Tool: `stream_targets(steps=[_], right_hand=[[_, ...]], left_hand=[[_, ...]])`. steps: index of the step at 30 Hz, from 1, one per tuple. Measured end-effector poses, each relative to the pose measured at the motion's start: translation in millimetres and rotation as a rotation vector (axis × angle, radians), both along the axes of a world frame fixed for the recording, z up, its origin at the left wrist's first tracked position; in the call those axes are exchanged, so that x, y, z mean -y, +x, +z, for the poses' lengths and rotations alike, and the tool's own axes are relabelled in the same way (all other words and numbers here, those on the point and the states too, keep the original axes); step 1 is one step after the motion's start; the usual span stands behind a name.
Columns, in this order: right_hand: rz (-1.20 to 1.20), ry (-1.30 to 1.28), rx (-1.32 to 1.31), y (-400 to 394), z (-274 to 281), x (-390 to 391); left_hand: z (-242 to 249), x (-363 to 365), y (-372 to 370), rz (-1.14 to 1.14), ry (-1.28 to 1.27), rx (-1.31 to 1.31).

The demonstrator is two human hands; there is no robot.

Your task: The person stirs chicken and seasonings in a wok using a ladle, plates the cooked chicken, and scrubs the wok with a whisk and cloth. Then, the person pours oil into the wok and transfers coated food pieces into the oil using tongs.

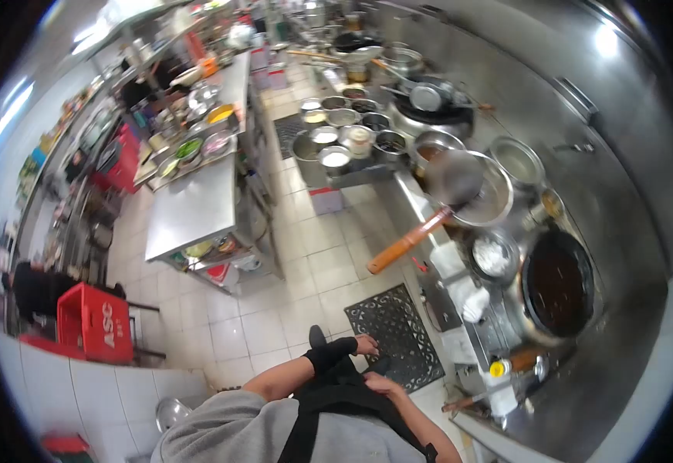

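My left hand [366, 345] is low in front of my body, beside the black apron [344, 393] and above the dark floor mat [398, 336]. Its fingers are too small to make out. Against the apron's right edge rests my right hand [380, 383], its fingers partly hidden. Nearest on the right is the stove counter, where a wok of dark liquid [558, 283] sits beside a bowl of white stuff [492, 255]. A ladle or strainer with a wooden handle [410, 241] lies across a large pot [495, 193].
A steel table [191, 208] stands ahead on the left, with bowls at its far end. Several metal containers, one of them a white-filled pot [334, 158], stand ahead. A red crate [95, 324] is at left. A yellow-capped bottle [498, 369] lies at the counter's near end.
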State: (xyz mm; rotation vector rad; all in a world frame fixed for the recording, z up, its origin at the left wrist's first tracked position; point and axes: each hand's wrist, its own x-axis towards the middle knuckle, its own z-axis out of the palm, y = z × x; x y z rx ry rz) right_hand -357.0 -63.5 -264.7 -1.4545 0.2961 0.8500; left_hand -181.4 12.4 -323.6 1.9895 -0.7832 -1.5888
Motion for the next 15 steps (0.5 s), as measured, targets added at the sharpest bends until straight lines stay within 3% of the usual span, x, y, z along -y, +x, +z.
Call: stream_targets(steps=[4,7,9,11,14,15], right_hand=[[0.188,-0.108,0.111,27,-39,-21],[0.364,-0.481,0.335,50,-39,-40],[0.343,-0.574,0.395,64,-17,-44],[0.308,-0.719,0.426,83,20,-50],[0.27,-0.707,0.425,123,75,-71],[0.183,-0.584,0.449,137,106,-78]], left_hand=[[13,-35,19,0.211,0.058,-0.073],[33,-65,37,0.3,0.097,-0.091],[43,-92,52,0.342,0.128,-0.103],[39,-114,68,0.591,0.167,-0.226],[21,-142,99,0.96,0.217,-0.371],[16,-151,113,1.113,0.244,-0.407]])
